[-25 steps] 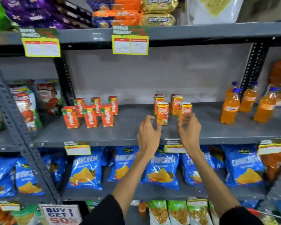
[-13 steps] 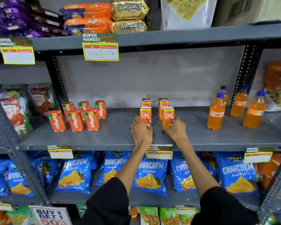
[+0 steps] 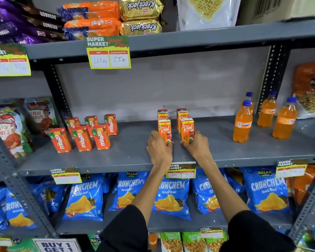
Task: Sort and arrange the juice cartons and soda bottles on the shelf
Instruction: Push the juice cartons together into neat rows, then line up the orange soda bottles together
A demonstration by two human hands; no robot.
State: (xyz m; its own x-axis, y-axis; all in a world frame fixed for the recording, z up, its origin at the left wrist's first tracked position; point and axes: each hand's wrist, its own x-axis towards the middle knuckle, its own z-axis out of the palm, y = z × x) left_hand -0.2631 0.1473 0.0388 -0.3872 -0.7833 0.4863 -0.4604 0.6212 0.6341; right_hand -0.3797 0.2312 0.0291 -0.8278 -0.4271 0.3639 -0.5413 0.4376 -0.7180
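Several orange Real juice cartons stand in two short rows at the middle of the grey shelf (image 3: 216, 151). My left hand (image 3: 159, 149) grips the base of the front left Real carton (image 3: 164, 129). My right hand (image 3: 196, 145) holds the base of the front right Real carton (image 3: 187, 128). Two more Real cartons (image 3: 162, 114) stand right behind them. To the left, several orange Maaza cartons (image 3: 83, 138) stand in two rows. At the right, several orange Fanta bottles (image 3: 243, 122) with blue caps stand upright.
Snack bags (image 3: 9, 131) fill the shelf's left end and another bag (image 3: 309, 91) leans at the right end. A price tag (image 3: 181, 170) hangs on the shelf edge below my hands. Biscuit packs sit on the shelf above, blue chip bags (image 3: 171, 195) below.
Both hands have come down from the tops of the front Real cartons to their bases and closed on them. The view has shifted, so the cartons now sit nearer the middle.
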